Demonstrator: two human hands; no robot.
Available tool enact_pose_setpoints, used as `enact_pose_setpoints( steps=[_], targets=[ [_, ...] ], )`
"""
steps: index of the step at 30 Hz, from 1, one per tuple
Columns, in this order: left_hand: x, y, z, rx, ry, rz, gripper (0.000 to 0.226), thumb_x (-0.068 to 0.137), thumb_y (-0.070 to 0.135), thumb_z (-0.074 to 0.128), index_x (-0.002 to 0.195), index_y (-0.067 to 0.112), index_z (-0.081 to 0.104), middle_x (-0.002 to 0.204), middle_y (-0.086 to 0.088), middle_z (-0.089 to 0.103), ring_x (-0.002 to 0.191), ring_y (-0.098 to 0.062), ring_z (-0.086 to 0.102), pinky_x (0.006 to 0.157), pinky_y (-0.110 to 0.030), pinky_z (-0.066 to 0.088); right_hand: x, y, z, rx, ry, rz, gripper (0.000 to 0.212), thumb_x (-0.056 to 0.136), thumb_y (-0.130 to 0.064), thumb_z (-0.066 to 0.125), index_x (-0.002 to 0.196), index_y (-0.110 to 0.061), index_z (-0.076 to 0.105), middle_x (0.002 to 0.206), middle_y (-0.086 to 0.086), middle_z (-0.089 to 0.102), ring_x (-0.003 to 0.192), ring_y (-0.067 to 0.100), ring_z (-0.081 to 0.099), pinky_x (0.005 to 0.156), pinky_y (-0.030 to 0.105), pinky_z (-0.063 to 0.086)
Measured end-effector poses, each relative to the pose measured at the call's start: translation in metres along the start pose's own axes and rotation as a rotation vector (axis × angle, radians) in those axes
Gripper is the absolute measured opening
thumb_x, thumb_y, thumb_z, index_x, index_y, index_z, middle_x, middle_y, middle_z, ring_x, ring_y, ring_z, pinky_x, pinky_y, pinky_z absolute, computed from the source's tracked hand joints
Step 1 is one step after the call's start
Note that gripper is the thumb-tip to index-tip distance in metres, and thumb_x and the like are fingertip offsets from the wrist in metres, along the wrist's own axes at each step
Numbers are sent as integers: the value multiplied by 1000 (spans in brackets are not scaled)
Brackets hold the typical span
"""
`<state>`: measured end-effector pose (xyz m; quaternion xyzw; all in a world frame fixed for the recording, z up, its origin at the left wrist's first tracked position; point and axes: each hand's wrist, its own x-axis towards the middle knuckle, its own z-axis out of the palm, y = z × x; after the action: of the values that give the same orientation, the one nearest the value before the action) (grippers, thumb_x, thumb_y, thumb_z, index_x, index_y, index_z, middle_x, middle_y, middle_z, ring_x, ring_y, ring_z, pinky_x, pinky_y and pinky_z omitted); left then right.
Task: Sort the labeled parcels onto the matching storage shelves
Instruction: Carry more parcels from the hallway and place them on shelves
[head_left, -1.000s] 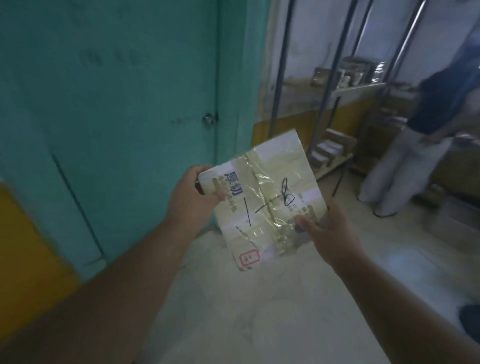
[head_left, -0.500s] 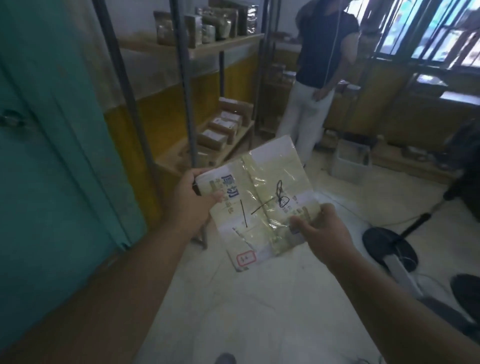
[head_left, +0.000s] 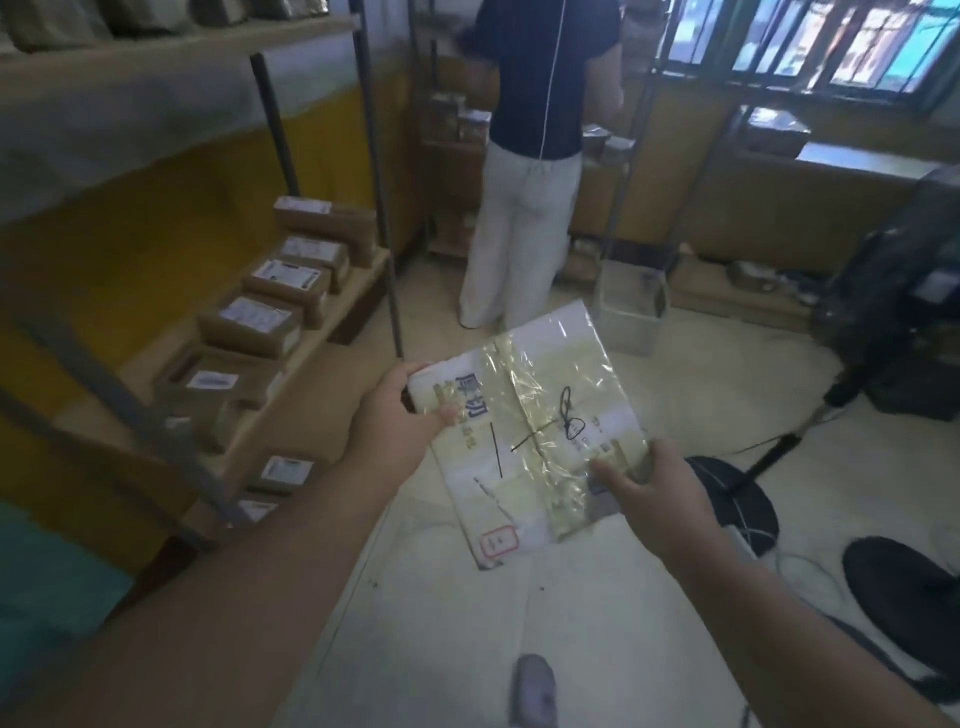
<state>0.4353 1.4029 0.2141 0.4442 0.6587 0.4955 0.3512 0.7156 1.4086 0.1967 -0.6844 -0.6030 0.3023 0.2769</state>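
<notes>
A flat white and pale-yellow parcel wrapped in shiny clear tape (head_left: 530, 436) is held out over the pale tiled floor (head_left: 441, 597). The left hand (head_left: 400, 415) grips its upper left corner, thumb on top; the right hand (head_left: 649, 493) pinches its lower right edge. Black pen marks, blue printed characters and a small red stamp show on the parcel's face. To the left, a low wooden shelf on a dark metal frame (head_left: 332, 317) carries a row of brown cardboard boxes with white labels (head_left: 260, 317). Ahead, a person in a dark top and white trousers (head_left: 524, 182) stands facing further shelves. A white bin (head_left: 631, 312) sits near that person's feet, and a black round stand base (head_left: 737, 499) lies on the floor at right.
</notes>
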Motion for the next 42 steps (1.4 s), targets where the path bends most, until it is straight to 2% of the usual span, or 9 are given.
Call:
enact_pose_setpoints(
  steps=[9, 13, 16, 19, 24, 30, 32, 38, 42],
  targets=[
    [136, -13, 25, 23, 266, -148, 55, 78, 30, 84, 124, 38, 54, 109, 14, 67, 94, -9, 68, 80, -42, 62, 205, -52, 23, -134, -267, -153, 43, 79, -53, 75, 103, -25, 54, 88, -5, 69, 76, 13, 66, 64, 35, 51],
    [203, -38, 22, -18, 418, -246, 66, 77, 27, 85, 131, 17, 49, 114, 6, 64, 86, 1, 61, 64, -21, 54, 288, -78, 69, -170, -394, -219, 48, 71, -50, 80, 104, -22, 58, 81, -2, 71, 70, 14, 70, 69, 42, 57],
    [267, -59, 27, -66, 387, -310, 61, 79, 25, 84, 127, 16, 48, 109, 9, 64, 81, 3, 61, 55, -13, 50, 352, -90, 104, -235, -416, -241, 51, 70, -53, 80, 102, -19, 61, 77, -3, 71, 64, 7, 68, 58, 31, 53],
    [323, -74, 36, -90, 385, -339, 67, 76, 26, 86, 130, 19, 47, 116, 4, 66, 89, -5, 66, 76, -31, 60, 413, -104, 120, -343, -398, -247, 51, 68, -56, 76, 98, -17, 61, 76, -6, 68, 63, 2, 63, 49, 21, 40],
    [392, -89, 47, -100, 365, -396, 70, 75, 20, 87, 131, 25, 45, 119, 4, 67, 97, -10, 69, 87, -43, 59, 499, -116, 152, -366, -437, -233, 65, 58, -67, 72, 103, -23, 58, 81, -5, 68, 70, 11, 67, 61, 35, 55],
    [444, -122, 57, -51, 478, -500, 73, 81, 3, 80, 141, 19, 41, 119, 2, 65, 88, 3, 63, 66, -8, 51, 585, -117, 229, -379, -601, -266, 74, 56, -75, 70, 113, -32, 52, 95, -1, 65, 82, 19, 65, 74, 39, 55],
    [459, -140, 68, 33, 554, -534, 73, 81, 10, 82, 141, 24, 43, 114, 9, 65, 83, 9, 60, 62, -4, 46, 614, -112, 258, -416, -673, -314, 70, 62, -72, 71, 114, -31, 52, 97, -1, 65, 83, 21, 65, 74, 36, 53],
    [497, -210, 107, 205, 652, -713, 68, 76, 32, 85, 133, 42, 49, 104, 17, 66, 85, -11, 69, 76, -40, 61, 693, -84, 344, -500, -909, -349, 58, 69, -59, 71, 112, -26, 50, 97, 1, 61, 76, 15, 58, 59, 26, 41],
    [518, -275, 119, 203, 651, -851, 70, 75, 37, 83, 134, 51, 47, 99, 17, 68, 78, -7, 69, 73, -30, 56, 716, -52, 414, -556, -962, -338, 58, 69, -55, 73, 114, -23, 55, 96, 1, 64, 80, 21, 59, 59, 27, 39]
  ],
)
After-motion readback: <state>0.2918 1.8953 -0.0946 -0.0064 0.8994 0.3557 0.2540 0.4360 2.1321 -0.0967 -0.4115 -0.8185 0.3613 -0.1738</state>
